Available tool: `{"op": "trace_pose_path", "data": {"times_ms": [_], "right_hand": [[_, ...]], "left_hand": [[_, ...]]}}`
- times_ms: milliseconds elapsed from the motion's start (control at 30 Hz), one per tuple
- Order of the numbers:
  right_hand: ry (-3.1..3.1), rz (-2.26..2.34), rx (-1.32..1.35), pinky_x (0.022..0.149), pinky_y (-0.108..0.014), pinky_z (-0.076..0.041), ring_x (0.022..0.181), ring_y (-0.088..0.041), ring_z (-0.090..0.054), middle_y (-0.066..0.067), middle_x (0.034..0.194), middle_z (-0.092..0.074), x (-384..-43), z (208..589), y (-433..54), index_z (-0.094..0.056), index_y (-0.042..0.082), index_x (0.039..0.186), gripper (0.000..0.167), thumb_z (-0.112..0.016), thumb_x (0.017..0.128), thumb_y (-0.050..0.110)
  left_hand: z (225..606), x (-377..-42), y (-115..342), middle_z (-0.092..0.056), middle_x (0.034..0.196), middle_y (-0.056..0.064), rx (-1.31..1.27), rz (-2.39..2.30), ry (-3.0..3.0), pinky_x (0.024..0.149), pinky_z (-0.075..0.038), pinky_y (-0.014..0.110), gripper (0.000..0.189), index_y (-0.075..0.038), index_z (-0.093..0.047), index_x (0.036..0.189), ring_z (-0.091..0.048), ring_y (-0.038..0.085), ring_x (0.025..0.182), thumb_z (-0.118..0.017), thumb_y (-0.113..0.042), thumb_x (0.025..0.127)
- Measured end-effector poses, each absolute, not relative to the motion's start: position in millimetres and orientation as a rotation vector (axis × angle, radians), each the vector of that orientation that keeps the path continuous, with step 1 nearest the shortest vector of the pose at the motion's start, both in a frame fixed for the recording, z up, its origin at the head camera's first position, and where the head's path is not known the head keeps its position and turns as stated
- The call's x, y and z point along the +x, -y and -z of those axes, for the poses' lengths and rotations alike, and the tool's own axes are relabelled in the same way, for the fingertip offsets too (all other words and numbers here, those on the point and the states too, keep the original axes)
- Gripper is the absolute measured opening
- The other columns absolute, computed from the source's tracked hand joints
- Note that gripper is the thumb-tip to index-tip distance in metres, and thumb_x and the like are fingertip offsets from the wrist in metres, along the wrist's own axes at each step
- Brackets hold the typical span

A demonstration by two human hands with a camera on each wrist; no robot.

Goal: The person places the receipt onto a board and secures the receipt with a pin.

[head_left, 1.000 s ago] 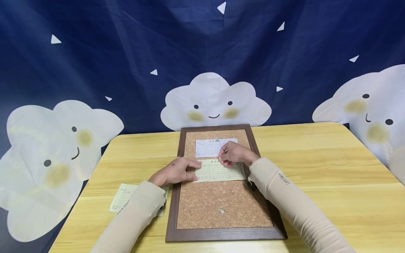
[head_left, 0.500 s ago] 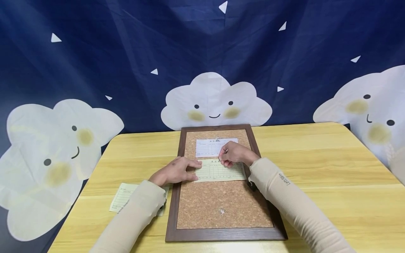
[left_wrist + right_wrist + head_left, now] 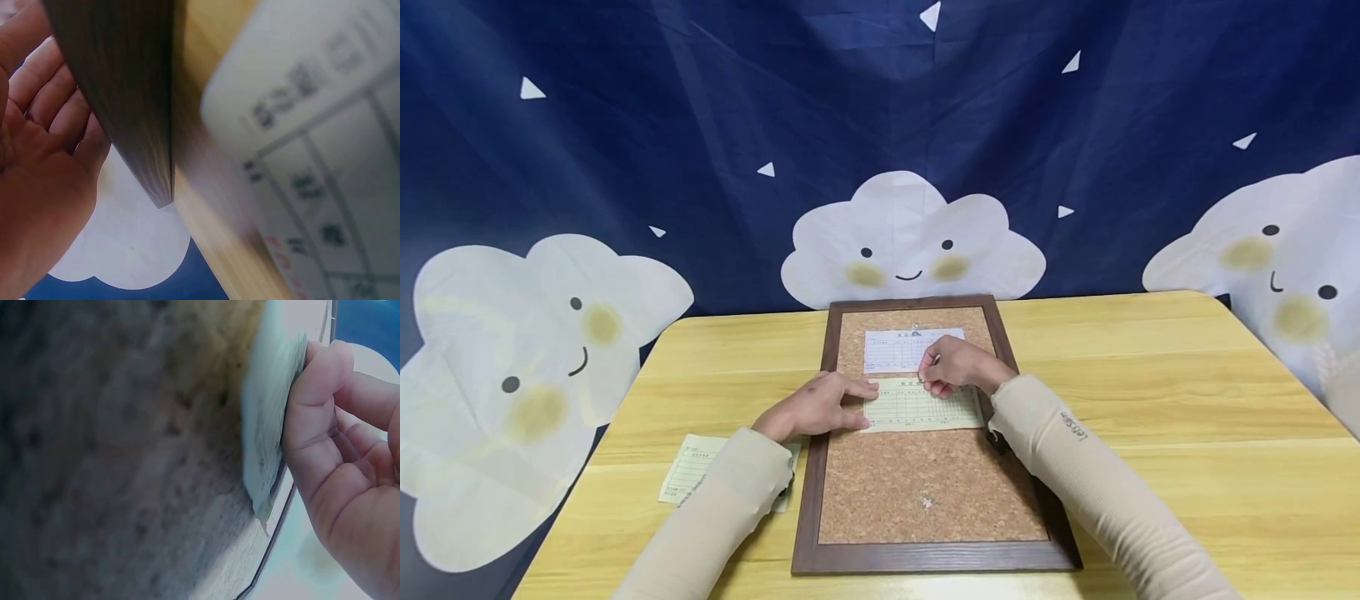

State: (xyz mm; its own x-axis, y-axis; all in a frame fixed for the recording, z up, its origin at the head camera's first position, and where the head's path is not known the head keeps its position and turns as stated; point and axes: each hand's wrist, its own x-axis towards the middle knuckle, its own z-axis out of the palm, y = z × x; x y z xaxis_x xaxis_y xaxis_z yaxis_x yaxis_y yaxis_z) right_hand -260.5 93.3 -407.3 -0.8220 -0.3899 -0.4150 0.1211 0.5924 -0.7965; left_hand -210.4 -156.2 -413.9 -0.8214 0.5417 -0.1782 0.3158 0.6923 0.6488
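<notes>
A cork board with a dark brown frame lies on the table. On its cork, a pale yellow printed slip sits just below a white printed slip. My left hand reaches over the left frame edge, its thumb and fingers spread and resting on the yellow slip's left end. The thumb and forefinger of my right hand pinch something tiny at the yellow slip's top edge, seemingly a pin, mostly hidden by the fingertips. In the right wrist view, the right hand's curled fingers rest against the paper.
More yellow slips lie on the wooden table, partly under my left forearm. A small clear pin stands at the white slip's top edge. A small clear cluster sits low on the cork. A cloud-patterned blue curtain hangs behind.
</notes>
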Motion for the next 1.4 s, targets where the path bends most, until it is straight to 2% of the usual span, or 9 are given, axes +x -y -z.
{"op": "trace_pose_path", "data": {"times_ms": [1400], "right_hand": [[-2.251, 1.164, -0.223, 0.058, -0.027, -0.057, 0.057, -0.015, -0.061, -0.009, 0.069, -0.062, -260.4, 404.3, -92.6, -0.062, -0.005, 0.092, 0.009, -0.057, 0.099, -0.002]], "left_hand": [[413.3, -211.1, 156.9, -0.055, 0.144, 0.007, 0.675, -0.891, -2.538, 0.114, -0.034, 0.045, 0.044, -0.011, -0.067, 0.131, -0.043, 0.026, 0.139, -0.078, -0.014, 0.088]]}}
